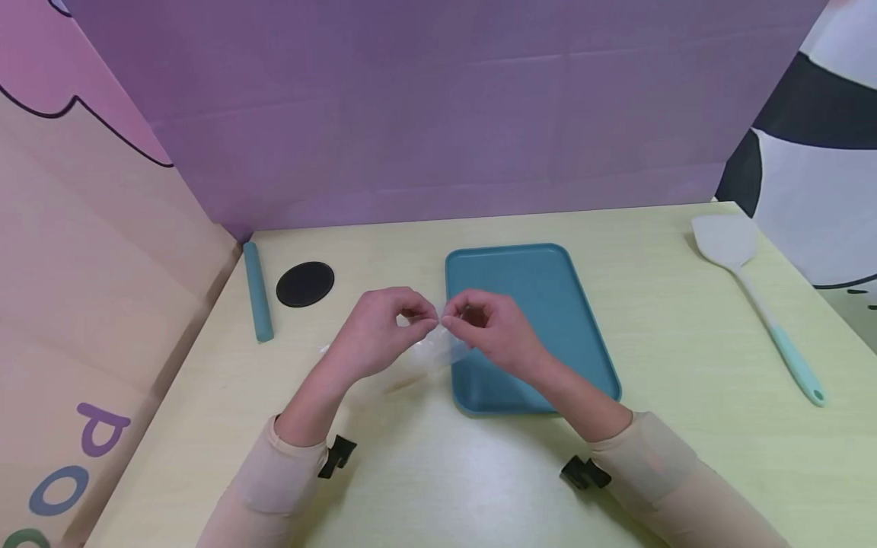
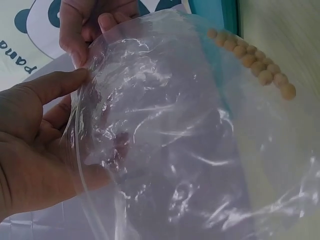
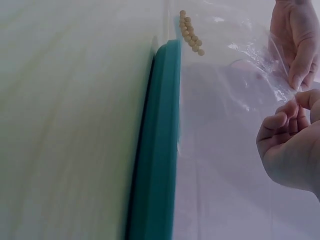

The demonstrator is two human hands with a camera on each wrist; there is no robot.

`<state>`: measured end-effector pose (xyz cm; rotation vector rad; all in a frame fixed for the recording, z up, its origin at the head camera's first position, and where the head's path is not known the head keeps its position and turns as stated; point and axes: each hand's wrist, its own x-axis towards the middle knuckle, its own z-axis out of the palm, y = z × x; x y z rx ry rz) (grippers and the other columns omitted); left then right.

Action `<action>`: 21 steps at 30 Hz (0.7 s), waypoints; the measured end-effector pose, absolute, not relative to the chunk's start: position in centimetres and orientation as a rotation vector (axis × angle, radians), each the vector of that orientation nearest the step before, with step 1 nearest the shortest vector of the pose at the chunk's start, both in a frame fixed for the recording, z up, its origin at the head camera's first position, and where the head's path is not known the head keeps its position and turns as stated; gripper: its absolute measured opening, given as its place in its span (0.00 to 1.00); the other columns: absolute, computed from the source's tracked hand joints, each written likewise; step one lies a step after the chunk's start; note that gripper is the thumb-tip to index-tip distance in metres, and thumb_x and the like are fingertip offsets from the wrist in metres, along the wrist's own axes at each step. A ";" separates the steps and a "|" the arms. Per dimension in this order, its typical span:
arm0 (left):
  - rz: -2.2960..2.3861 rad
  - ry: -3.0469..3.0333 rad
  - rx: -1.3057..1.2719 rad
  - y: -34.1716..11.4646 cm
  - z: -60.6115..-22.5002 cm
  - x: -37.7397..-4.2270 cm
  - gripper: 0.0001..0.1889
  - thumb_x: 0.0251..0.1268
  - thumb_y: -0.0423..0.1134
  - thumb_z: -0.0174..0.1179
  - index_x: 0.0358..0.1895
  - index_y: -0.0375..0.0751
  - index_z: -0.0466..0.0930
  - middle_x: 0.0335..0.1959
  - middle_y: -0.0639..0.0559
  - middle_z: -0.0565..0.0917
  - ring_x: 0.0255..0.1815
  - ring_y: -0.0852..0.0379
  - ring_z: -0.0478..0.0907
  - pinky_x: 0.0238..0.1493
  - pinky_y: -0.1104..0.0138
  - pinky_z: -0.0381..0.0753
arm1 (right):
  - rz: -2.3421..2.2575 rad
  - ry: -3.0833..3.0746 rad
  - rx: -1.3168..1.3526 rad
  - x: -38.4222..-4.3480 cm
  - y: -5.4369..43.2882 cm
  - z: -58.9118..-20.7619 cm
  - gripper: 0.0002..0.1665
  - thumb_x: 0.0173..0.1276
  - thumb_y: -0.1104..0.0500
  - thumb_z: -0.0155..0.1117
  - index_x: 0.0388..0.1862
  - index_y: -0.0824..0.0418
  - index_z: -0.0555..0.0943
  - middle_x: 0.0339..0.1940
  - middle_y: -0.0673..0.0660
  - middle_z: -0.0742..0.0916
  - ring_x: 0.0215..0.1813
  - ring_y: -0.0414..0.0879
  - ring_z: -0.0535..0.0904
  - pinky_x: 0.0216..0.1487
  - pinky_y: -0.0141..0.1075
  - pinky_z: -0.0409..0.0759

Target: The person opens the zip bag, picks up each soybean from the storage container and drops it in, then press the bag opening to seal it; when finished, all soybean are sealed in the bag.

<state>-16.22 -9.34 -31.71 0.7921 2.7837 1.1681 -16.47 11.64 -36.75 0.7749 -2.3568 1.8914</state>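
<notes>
A clear plastic bag (image 2: 165,115) hangs between my two hands, with a thin ridge running along its top edge. Several small round tan balls (image 2: 257,62) lie in a cluster low inside it. My left hand (image 1: 384,327) pinches the bag's edge between thumb and fingers. Right beside it, fingertips nearly meeting, my right hand (image 1: 496,335) pinches the same edge. In the head view the bag is faint and partly hidden by the hands. Behind and below the right hand lies a blue-teal tray (image 1: 521,281), partly under the bag.
To the left lie a blue stick-like bar (image 1: 257,293) and a flat black disc (image 1: 305,285). A spatula (image 1: 757,304) with a white head and mint handle lies at the right. A purple sheet (image 1: 438,114) stands behind the table (image 1: 438,487).
</notes>
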 end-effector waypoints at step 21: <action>1.176 2.771 0.784 -9.7 -31.5 -16.2 0.03 0.68 0.34 0.67 0.41 0.42 0.88 0.36 0.56 0.85 0.41 0.58 0.79 0.47 0.62 0.79 | 1.830 -2.365 0.791 -16.5 11.7 -36.6 0.02 0.70 0.66 0.67 0.40 0.62 0.84 0.31 0.55 0.81 0.29 0.49 0.71 0.28 0.32 0.71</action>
